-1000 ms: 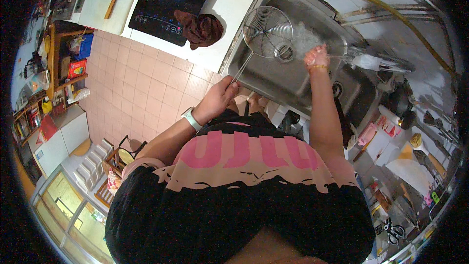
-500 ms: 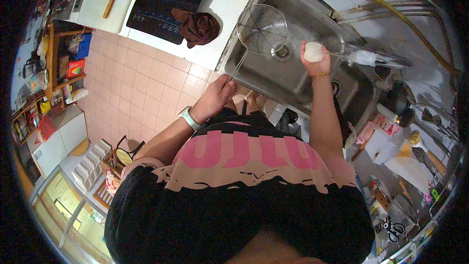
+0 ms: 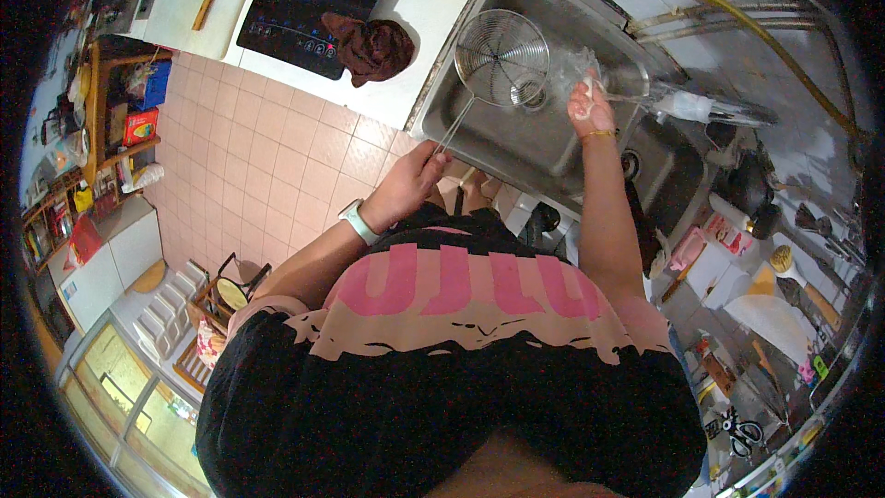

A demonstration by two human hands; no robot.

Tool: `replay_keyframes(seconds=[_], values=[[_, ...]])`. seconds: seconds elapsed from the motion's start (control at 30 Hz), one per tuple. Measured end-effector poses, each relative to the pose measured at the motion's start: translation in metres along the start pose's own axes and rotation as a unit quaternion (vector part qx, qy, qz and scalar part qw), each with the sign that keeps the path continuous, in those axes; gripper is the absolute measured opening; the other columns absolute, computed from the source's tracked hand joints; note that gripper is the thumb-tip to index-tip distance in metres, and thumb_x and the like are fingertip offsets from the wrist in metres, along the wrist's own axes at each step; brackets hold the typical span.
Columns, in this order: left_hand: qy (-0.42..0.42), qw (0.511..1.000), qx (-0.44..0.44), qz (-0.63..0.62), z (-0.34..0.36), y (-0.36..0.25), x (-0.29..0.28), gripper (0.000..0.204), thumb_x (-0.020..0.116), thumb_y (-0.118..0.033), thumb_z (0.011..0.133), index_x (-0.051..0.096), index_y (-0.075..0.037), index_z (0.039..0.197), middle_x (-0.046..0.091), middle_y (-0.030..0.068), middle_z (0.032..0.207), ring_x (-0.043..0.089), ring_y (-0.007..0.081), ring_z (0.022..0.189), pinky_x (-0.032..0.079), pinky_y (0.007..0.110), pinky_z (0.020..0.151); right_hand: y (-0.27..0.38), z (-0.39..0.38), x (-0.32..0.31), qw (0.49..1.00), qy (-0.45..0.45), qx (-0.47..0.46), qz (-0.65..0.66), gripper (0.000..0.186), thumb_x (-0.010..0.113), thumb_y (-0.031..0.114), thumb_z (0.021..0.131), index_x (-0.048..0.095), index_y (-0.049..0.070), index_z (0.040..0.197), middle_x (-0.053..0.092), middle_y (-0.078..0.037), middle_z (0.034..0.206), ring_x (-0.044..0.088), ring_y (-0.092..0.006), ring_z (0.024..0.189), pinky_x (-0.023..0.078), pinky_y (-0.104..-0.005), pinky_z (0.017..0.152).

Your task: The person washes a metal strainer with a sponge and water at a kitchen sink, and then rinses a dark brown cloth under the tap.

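One wire strainer [image 3: 502,58] over the steel sink [image 3: 544,141], handle clasped in my left hand [image 3: 410,184]. Right hand [image 3: 592,112] wet, grasp unclear. One brown cloth [image 3: 373,49]; white counter [image 3: 419,5]; pinkish tiled floor [image 3: 267,148].

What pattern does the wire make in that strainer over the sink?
The strainer has silvery loops circling its centre, crossed by spokes; best seen in the head view.

A round wire strainer [image 3: 502,57] is held over the sink [image 3: 564,17].
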State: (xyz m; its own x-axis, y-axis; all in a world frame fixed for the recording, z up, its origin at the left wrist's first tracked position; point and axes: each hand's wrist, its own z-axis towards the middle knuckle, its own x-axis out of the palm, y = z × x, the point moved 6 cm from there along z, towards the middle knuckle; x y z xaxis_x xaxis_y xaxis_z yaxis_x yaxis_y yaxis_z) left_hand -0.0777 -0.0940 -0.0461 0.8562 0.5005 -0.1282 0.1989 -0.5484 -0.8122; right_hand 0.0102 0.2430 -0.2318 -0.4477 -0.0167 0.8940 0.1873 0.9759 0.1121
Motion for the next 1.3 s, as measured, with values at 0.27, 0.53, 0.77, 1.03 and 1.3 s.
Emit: replay_keyframes(seconds=[0.27, 0.53, 0.77, 1.03, 1.3], values=[[0.001, 1.000, -0.012, 0.002, -0.002, 0.003, -0.003, 0.032, 0.040, -0.026, 0.098, 0.051, 0.002, 0.107, 0.055, 0.0096, 0.075, 0.052, 0.0174, 0.066, 0.043, 0.032, 0.063, -0.006, -0.005, 0.010, 0.976, -0.169, -0.075, -0.118, 0.030, 0.046, 0.039, 0.093, 0.049, 0.010, 0.092, 0.040, 0.000, 0.060, 0.038, -0.0143, 0.047, 0.029, -0.0251, 0.040], [0.048, 0.999, -0.003, 0.008, 0.031, 0.030, 0.022, 0.029, 0.042, -0.025, 0.096, 0.051, 0.002, 0.102, 0.057, 0.0195, 0.077, 0.056, 0.0292, 0.070, 0.044, 0.039, 0.064, 0.028, -0.037, 0.032, 0.788, -0.298, -0.232, -0.486, 0.035, 0.054, 0.040, 0.089, 0.055, 0.005, 0.090, 0.057, -0.008, 0.071, 0.053, -0.0196, 0.055, 0.040, -0.0289, 0.047], [0.146, 0.989, -0.025, -0.001, 0.053, 0.010, 0.069, 0.028, 0.043, -0.025, 0.094, 0.049, 0.002, 0.092, 0.053, 0.0143, 0.070, 0.055, 0.0244, 0.063, 0.043, 0.037, 0.057, 0.010, -0.080, 0.155, 0.246, -0.222, -0.381, -0.863, 0.045, 0.064, 0.026, 0.079, 0.056, 0.013, 0.122, 0.052, -0.018, 0.121, 0.045, -0.0327, 0.116, 0.035, -0.0448, 0.097], [0.186, 0.982, -0.019, 0.007, 0.066, -0.010, 0.091, 0.031, 0.041, -0.025, 0.094, 0.056, 0.001, 0.091, 0.056, 0.0122, 0.075, 0.056, 0.0216, 0.065, 0.045, 0.033, 0.058, 0.000, -0.083, 0.122, 0.190, -0.262, -0.283, -0.903, 0.025, 0.064, 0.031, 0.078, 0.068, 0.009, 0.089, 0.059, -0.015, 0.094, 0.056, -0.0339, 0.091, 0.047, -0.0431, 0.076], [0.196, 0.975, 0.070, 0.071, 0.068, -0.007, 0.103, 0.032, 0.037, -0.024, 0.095, 0.056, 0.001, 0.088, 0.057, 0.0131, 0.075, 0.057, 0.0242, 0.068, 0.046, 0.036, 0.060, 0.012, -0.053, 0.102, 0.417, -0.272, -0.366, -0.786, 0.034, 0.068, 0.033, 0.076, 0.066, 0.006, 0.097, 0.065, -0.016, 0.083, 0.062, -0.0342, 0.077, 0.050, -0.0385, 0.073]])
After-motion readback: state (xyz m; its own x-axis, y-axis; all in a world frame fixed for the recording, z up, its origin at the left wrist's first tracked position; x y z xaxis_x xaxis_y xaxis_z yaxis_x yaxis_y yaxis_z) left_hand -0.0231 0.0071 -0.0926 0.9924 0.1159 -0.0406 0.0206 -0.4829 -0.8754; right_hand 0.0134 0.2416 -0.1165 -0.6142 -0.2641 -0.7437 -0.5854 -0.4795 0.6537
